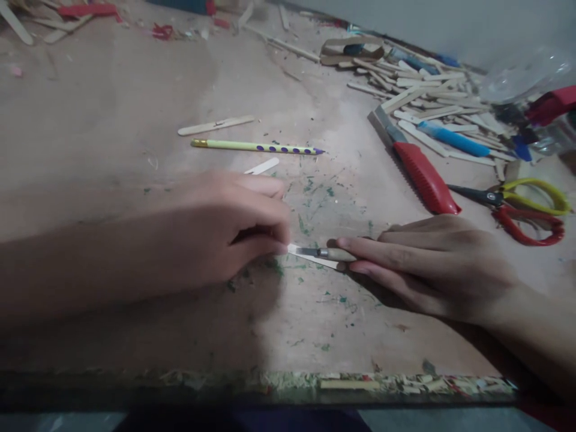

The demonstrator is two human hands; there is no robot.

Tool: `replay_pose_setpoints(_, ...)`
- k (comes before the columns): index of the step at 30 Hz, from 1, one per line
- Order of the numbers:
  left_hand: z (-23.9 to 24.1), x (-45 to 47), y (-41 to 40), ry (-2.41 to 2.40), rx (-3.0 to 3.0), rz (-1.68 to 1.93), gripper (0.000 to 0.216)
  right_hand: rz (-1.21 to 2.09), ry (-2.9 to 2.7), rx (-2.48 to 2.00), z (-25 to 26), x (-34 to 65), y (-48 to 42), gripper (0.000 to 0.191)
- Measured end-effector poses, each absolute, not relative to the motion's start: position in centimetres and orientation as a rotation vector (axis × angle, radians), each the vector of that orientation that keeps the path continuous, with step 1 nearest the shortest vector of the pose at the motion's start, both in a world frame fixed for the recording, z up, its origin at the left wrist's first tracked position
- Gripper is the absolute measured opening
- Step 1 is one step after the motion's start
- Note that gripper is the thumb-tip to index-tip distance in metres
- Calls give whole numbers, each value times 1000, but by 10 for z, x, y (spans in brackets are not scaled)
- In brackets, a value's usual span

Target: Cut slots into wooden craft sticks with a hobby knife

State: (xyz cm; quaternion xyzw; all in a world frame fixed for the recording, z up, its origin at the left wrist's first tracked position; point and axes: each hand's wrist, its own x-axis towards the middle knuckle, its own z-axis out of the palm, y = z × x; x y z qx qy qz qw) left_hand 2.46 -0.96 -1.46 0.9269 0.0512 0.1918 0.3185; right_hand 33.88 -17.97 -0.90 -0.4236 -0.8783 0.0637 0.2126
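Observation:
My left hand [243, 225] is closed, its thumb and fingers pinching the left end of a pale wooden craft stick [321, 261] low over the tabletop. In my right hand [441, 264] is a small carving knife [339, 254] with a wooden handle and a thin metal blade. The blade lies along the craft stick, close to my left fingertips. Most of the knife's handle is hidden under my right fingers. Just beyond my left hand, part of another craft stick [265, 166] shows, and behind it lies a pale green pencil [265, 147] with purple dots.
A red box cutter [425, 174] and scissors [533, 204] with yellow and red handles lie at the right. Behind them spreads a pile of craft sticks [432, 102] with a blue tube-like piece [454, 139]. Shavings [297, 381] line the table's front edge.

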Motion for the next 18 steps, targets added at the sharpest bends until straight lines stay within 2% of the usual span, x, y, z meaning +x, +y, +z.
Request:
replay_pose_setpoints(7,-20,19,-10,149,2406,515,32,319,-2308,-1269,-1,345,-182,40)
replay_pose_setpoints(18,-3,19,-18,311,2457,274,32,314,-2313,-1381,7,346,-185,33)
